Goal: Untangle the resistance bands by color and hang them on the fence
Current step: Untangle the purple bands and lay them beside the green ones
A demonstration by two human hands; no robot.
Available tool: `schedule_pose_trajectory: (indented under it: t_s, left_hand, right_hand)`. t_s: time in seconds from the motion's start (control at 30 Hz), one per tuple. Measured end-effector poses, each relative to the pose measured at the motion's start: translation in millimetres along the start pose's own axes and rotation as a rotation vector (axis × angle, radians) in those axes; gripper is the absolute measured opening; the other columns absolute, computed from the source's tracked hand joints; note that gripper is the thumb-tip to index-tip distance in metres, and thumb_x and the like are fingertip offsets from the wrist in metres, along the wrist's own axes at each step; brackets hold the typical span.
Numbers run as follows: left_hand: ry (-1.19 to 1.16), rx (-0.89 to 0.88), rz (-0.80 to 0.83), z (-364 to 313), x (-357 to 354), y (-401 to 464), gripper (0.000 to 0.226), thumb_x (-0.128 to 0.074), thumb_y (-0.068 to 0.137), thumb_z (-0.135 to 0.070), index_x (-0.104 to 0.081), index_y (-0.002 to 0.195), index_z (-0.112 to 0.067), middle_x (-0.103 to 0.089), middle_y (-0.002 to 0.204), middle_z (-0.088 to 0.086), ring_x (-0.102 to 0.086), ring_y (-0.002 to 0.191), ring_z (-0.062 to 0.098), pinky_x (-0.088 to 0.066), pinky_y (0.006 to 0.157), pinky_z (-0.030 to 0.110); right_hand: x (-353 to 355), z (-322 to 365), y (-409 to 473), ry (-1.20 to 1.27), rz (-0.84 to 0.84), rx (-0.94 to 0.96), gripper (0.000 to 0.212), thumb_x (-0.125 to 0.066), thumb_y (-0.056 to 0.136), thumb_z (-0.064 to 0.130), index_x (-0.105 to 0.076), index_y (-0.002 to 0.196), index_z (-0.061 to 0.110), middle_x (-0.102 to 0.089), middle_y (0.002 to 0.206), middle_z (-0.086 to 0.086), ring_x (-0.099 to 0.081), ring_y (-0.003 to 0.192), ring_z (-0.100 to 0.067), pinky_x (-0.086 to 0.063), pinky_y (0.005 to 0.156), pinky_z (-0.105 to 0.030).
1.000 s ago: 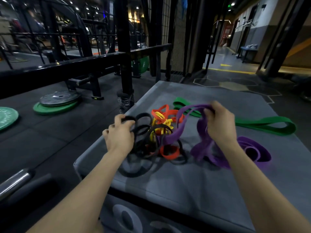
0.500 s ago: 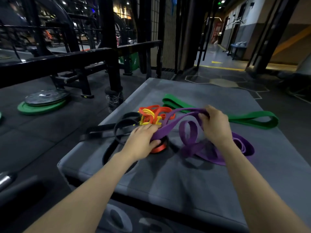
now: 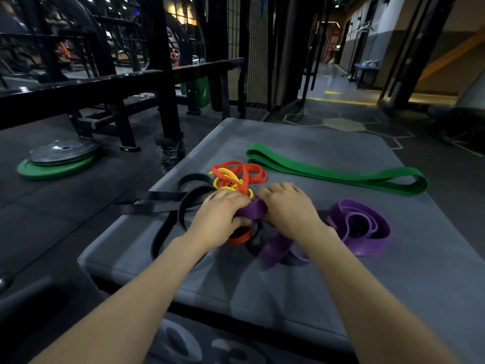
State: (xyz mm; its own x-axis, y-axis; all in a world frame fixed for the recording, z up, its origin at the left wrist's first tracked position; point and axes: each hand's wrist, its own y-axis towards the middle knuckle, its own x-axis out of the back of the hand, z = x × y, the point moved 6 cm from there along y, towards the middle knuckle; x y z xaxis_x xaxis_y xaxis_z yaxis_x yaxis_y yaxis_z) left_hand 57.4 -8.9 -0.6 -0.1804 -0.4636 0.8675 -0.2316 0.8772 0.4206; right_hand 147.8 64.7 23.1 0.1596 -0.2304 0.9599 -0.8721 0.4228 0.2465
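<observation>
Head view. Grey padded counter carrying a heap of flat rubber resistance bands, none hung yet.

Wide purple rubber band: flat, matte, coiled in loose overlapping loops right of centre; one strand running left across the heap and between both hands; another fold lying below the right wrist.

Left hand on the heap's middle, fingers curled over the purple strand, gripping it. Right hand just beside, touching the same strand; fingers bent down onto it, grip underneath hidden, cannot tell if pinched or only pressed.

Narrow orange-red rubber bands: thin loops knotted together just beyond the fingertips; one more orange loop showing under the left hand. Thin yellow rubber bands threaded through the orange ones, tangled.

Black flat rubber bands: medium width, looped left of the hands, straight strands stretching past the counter's left edge, one loop lying on the near-left part of the counter.

Broad green rubber band: folded flat on itself, lying long across the far side, apart from the tangle, running to the right edge.

Black metal fence rail beyond the counter on the left. Green and grey weight plates stacked on the floor, far left.
</observation>
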Motion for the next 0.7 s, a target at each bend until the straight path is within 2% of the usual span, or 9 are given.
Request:
schedule_pose_trajectory:
  t_s: [0.07,0.13,0.2,0.3,0.4,0.53,0.6,0.7]
  left_hand:
    - [-0.064,-0.001,0.025,7.7,-1.2,-1.8,0.038,-0.064,0.078,-0.043,-0.063,0.111,-0.023,-0.060,0.114,-0.007,-0.048,0.117,0.019,-0.033,0.104,0.038]
    - [-0.162,0.055,-0.010,19.8,4.5,-4.3,0.051,-0.045,0.080,-0.060,-0.062,0.115,-0.029,-0.058,0.122,-0.012,-0.045,0.124,0.013,-0.031,0.108,0.043]
    - [-0.177,0.094,-0.014,27.2,8.1,-4.5,0.055,-0.030,0.083,-0.062,-0.059,0.119,-0.033,-0.055,0.126,-0.017,-0.044,0.124,0.011,-0.033,0.106,0.043]
    - [0.035,0.117,0.068,25.3,9.7,3.6,0.040,-0.036,0.091,-0.054,-0.044,0.128,-0.040,-0.043,0.132,-0.021,-0.045,0.121,0.009,-0.031,0.098,0.040]
    - [0.188,0.072,0.187,17.3,12.9,23.1,0.049,-0.047,0.090,-0.044,-0.034,0.137,-0.038,-0.039,0.137,-0.014,-0.053,0.114,0.013,-0.033,0.092,0.037]
    - [0.391,0.009,0.542,10.6,3.2,40.7,0.038,-0.044,0.091,-0.039,-0.050,0.129,-0.036,-0.052,0.135,-0.003,-0.047,0.116,0.027,-0.040,0.096,0.036]
    - [0.373,0.039,0.571,11.1,-0.9,39.5,0.034,-0.042,0.091,-0.037,-0.055,0.123,-0.034,-0.055,0.130,0.002,-0.044,0.114,0.028,-0.041,0.092,0.037]
    - [0.319,0.096,0.504,15.5,-1.7,35.9,0.031,-0.042,0.090,-0.037,-0.054,0.119,-0.031,-0.057,0.122,0.006,-0.044,0.111,0.027,-0.041,0.091,0.038]
  right_hand:
    - [-1.6,-5.4,-0.2,0.028,0.061,0.000,0.029,-0.051,0.089,0.025,-0.050,0.117,0.016,-0.053,0.122,-0.007,-0.043,0.118,-0.028,-0.035,0.095,-0.036]
    - [-1.5,-8.5,-0.5,0.067,0.119,0.042,0.026,-0.061,0.083,0.027,-0.056,0.106,0.016,-0.057,0.116,-0.006,-0.047,0.114,-0.028,-0.036,0.086,-0.033]
    - [-1.8,-10.4,-2.9,0.131,0.166,0.076,0.026,-0.066,0.079,0.026,-0.060,0.103,0.017,-0.059,0.113,-0.005,-0.049,0.112,-0.027,-0.036,0.081,-0.031]
    - [-4.2,-17.8,-5.4,0.255,0.204,0.063,0.030,-0.066,0.079,0.030,-0.060,0.107,0.023,-0.059,0.113,-0.004,-0.049,0.112,-0.026,-0.042,0.082,-0.035]
    - [-3.4,-27.6,-4.9,0.309,0.160,0.026,0.024,-0.062,0.085,0.029,-0.060,0.107,0.021,-0.057,0.115,-0.003,-0.047,0.113,-0.023,-0.044,0.082,-0.034]
    - [-5.0,-32.8,-4.0,0.292,0.079,-0.002,0.017,-0.056,0.088,0.026,-0.061,0.103,0.020,-0.054,0.116,0.000,-0.051,0.111,-0.021,-0.037,0.076,-0.029]
    - [-7.1,-32.6,-4.8,0.269,0.075,-0.002,0.017,-0.055,0.089,0.026,-0.061,0.104,0.020,-0.052,0.118,0.000,-0.051,0.110,-0.022,-0.035,0.079,-0.030]
    - [-10.4,-32.9,-6.8,0.290,0.070,-0.038,0.018,-0.055,0.089,0.024,-0.060,0.106,0.019,-0.044,0.125,-0.001,-0.051,0.107,-0.026,-0.036,0.083,-0.031]
